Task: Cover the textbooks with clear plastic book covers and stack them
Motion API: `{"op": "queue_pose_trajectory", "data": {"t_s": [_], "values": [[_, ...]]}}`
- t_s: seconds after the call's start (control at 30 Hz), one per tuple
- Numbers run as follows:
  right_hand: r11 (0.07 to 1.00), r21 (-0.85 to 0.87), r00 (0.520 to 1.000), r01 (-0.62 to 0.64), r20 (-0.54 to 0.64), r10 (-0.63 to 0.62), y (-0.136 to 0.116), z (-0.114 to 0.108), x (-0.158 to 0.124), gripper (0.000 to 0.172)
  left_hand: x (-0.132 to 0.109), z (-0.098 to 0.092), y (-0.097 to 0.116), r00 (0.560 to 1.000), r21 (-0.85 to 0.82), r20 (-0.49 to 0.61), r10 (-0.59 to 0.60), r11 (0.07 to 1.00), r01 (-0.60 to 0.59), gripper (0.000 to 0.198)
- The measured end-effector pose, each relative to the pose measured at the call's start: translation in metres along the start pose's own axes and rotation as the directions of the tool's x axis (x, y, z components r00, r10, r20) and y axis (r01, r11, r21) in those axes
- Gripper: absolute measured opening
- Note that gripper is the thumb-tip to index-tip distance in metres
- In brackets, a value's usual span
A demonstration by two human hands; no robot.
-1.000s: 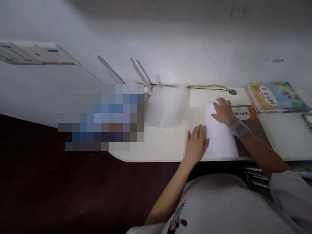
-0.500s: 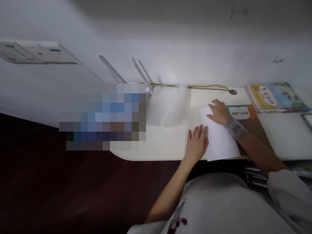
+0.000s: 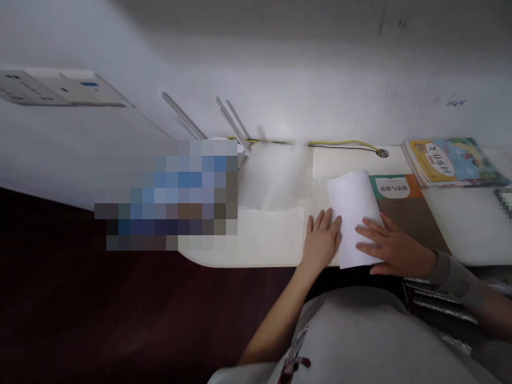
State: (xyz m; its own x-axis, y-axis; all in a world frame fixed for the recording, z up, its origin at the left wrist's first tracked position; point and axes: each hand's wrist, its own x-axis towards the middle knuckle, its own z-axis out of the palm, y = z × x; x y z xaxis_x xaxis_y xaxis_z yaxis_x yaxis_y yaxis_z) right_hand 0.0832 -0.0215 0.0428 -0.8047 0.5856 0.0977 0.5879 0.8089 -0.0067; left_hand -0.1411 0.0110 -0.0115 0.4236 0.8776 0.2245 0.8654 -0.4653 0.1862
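Note:
A white sheet of paper (image 3: 354, 213) lies slightly curled on the desk, overlapping the corner of a textbook (image 3: 400, 213) with a brown cover and a green and orange label. My left hand (image 3: 322, 240) rests flat against the sheet's left edge, fingers apart. My right hand (image 3: 394, 248) lies across the sheet's lower right side, its fingertips on the paper, and a grey wrist brace (image 3: 454, 280) sits on that wrist. Neither hand closes around the paper.
A stack of colourful books (image 3: 452, 162) stands at the desk's back right. A yellow and black cable (image 3: 344, 144) runs along the wall to a grommet (image 3: 382, 153). A blurred patch hides the desk's left part. Dark flooring lies below the front edge.
My right hand has moved from the sheet's upper part down and to the right, taking the wrist brace with it. The sheet now curls more. My left hand stays in place.

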Motion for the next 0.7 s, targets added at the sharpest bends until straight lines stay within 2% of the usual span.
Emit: {"op": "queue_pose_trajectory", "data": {"t_s": [0.1, 0.23, 0.43, 0.7], "values": [[0.998, -0.05, 0.999, -0.03, -0.036, 0.028, -0.009, 0.013, 0.0, 0.039, 0.0, 0.0, -0.001, 1.0, -0.019, -0.001, -0.002, 1.0, 0.002, 0.039], [0.993, -0.089, 0.994, -0.082, -0.084, 0.075, -0.012, 0.024, 0.005, 0.039, -0.001, 0.0, -0.005, 1.0, -0.079, 0.0, -0.003, 0.997, 0.003, 0.041], [0.985, -0.115, 0.99, -0.125, -0.081, 0.116, -0.017, 0.02, 0.004, 0.038, -0.002, -0.005, -0.007, 1.0, -0.18, 0.021, -0.008, 0.984, 0.011, 0.039], [0.978, -0.124, 0.984, -0.166, -0.089, 0.156, -0.026, 0.014, 0.003, 0.035, -0.018, -0.019, -0.005, 0.97, -0.279, 0.173, 0.173, 0.953, -0.12, 0.047]]}}
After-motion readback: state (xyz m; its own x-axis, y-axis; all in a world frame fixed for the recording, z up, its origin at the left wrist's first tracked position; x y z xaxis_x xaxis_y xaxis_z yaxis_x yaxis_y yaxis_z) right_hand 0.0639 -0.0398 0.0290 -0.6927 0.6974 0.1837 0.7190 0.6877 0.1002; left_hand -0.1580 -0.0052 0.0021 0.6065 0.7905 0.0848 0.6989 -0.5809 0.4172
